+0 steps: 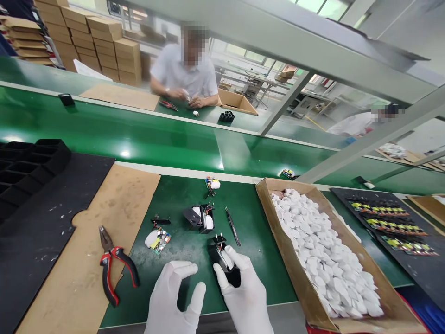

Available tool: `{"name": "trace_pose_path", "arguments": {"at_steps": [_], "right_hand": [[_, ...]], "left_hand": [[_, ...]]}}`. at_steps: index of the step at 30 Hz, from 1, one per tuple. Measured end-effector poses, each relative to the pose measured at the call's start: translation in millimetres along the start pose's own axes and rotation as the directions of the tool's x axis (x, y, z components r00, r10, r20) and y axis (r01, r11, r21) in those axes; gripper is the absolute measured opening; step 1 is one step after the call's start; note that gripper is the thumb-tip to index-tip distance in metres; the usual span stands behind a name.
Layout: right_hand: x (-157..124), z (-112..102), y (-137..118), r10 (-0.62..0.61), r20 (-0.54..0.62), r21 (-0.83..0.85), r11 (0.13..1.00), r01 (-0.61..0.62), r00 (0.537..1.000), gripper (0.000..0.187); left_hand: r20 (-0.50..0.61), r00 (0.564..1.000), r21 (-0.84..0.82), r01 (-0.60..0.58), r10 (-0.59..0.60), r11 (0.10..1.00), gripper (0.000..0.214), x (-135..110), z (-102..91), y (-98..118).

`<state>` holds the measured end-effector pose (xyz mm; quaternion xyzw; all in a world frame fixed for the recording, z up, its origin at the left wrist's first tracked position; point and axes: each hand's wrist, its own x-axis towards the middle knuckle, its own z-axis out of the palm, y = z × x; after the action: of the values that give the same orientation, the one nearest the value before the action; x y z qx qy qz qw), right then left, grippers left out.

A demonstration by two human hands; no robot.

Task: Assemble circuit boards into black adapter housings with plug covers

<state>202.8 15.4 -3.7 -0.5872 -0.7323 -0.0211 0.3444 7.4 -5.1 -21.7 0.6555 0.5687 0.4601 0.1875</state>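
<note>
My right hand [245,290], in a white glove, has its thumb and fingers pressed on a black plug housing [216,253] with two metal pins. A white pad and a few parts show inside that housing. My left hand [175,294], also gloved, hangs beside it with fingers curved apart and nothing between them. Just beyond are more black plug housings [200,220] with white pads in them. A small circuit board [160,241] with a white pad lies to the left, and another circuit board [212,183] lies farther back. Metal tweezers [232,227] rest right of the housings.
Red-and-black pliers [113,260] lie on cardboard [121,199] at left, near black trays [31,160]. A cardboard box [278,227] of white pads stands at right. Beyond it a black board [361,204] bears rows of circuit boards. Across the green conveyor [167,144] a person [187,69] sits.
</note>
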Motion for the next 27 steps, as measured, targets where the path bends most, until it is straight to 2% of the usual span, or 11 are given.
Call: {"name": "trace_pose_path", "arguments": {"at_steps": [4, 9, 16, 23, 27], "right_hand": [[2, -1, 1, -0.010, 0.035, -0.007, 1.000, 0.010, 0.999, 0.046], [3, -2, 1, -0.046, 0.117, -0.062, 0.997, 0.054, 0.992, 0.049], [0, -1, 0, -0.051, 0.008, -0.019, 0.999, 0.051, 0.999, 0.033], [-5, -2, 2, -0.117, -0.050, -0.019, 0.993, 0.116, 0.992, 0.042], [-9, 1, 1, -0.010, -0.083, 0.018, 1.000, 0.012, 0.997, 0.031]], "left_hand": [[0.008, 1.000, 0.011, -0.009, 0.009, 1.000, 0.018, 1, -0.7, 1], [0.014, 1.000, 0.020, -0.021, 0.021, 1.000, 0.018, 2, -2.1, 2], [0.020, 1.000, 0.017, 0.001, -0.002, 1.000, 0.018, 0, -1.9, 1], [0.022, 1.000, 0.023, -0.018, 0.018, 1.000, 0.019, 1, -3.9, 3], [0.033, 0.999, 0.021, -0.017, 0.017, 1.000, 0.019, 2, -5.0, 5]]}}
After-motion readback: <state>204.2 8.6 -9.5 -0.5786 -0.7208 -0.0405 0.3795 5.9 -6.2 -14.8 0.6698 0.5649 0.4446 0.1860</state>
